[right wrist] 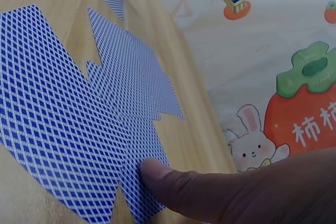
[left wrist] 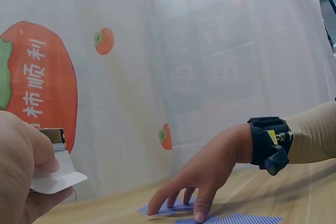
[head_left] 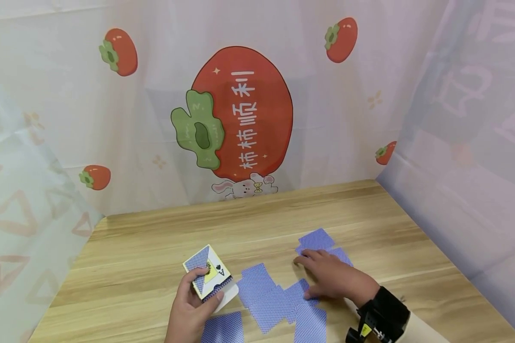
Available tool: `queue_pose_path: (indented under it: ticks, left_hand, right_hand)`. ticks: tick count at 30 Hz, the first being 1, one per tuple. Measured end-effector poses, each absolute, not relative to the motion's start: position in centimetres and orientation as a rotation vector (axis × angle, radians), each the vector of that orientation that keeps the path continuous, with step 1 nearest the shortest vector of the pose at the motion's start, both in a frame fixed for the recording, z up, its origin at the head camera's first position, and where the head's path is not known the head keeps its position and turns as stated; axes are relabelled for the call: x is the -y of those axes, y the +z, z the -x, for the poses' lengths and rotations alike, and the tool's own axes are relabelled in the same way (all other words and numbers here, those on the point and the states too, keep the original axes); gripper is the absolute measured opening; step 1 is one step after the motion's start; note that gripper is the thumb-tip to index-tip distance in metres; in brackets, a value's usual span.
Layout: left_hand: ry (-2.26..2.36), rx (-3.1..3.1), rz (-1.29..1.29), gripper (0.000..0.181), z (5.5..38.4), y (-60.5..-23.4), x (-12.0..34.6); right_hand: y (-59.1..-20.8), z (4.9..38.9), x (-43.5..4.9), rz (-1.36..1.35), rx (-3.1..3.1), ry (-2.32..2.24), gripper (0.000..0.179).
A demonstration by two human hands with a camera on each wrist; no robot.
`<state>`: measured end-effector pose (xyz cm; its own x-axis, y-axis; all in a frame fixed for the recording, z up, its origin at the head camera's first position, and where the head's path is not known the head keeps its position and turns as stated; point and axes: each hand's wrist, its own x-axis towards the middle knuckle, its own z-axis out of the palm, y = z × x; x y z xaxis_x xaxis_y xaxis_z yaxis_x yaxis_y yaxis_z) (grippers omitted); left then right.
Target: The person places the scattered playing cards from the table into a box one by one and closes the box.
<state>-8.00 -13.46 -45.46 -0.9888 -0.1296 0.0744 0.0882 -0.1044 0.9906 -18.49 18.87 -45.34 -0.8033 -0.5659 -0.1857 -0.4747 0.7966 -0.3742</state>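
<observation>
My left hand [head_left: 190,307] grips a playing card box [head_left: 205,272] with an ace of spades printed on its front. The box's white flap [left wrist: 59,174] hangs unfolded, and card edges show inside the mouth. On the table to the right, my right hand [head_left: 332,276] reaches over blue-checked playing cards, face down. Its thumb [right wrist: 156,170] presses on one card [right wrist: 137,190] of the near cluster. The other fingertips touch the farther group of cards [head_left: 316,238], which the hand partly covers.
Overlapping face-down cards [head_left: 262,300] spread across the wooden table [head_left: 146,267] between the hands. Another card [head_left: 224,328] lies at the near edge of view, by the left wrist. Printed cloth walls [head_left: 326,119] enclose the back and sides.
</observation>
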Motion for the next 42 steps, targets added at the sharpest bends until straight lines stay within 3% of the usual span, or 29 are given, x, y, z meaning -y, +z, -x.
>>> queue_pose_path:
  ticks: [13,25,35,42]
  left_hand:
    - [-2.221,1.992,-0.036,0.065,7.8,-45.2,13.5]
    - [-2.214,1.994,-0.032,0.066,7.7,-45.1,13.4]
    - [-2.201,2.008,-0.02,0.065,7.7,-45.2,13.5]
    - [-2.192,2.009,-0.004,0.065,7.6,-45.1,13.5]
  right_hand:
    - [-44.8,21.1,-20.2,0.661,-2.735,-0.413,0.073]
    - [-45.0,20.6,-17.2,0.789,-2.738,-0.415,0.051]
    - [-45.2,22.0,-16.5,0.719,-2.758,-0.39,0.063]
    - [-44.2,22.3,-15.7,0.721,-2.714,-0.333,0.062]
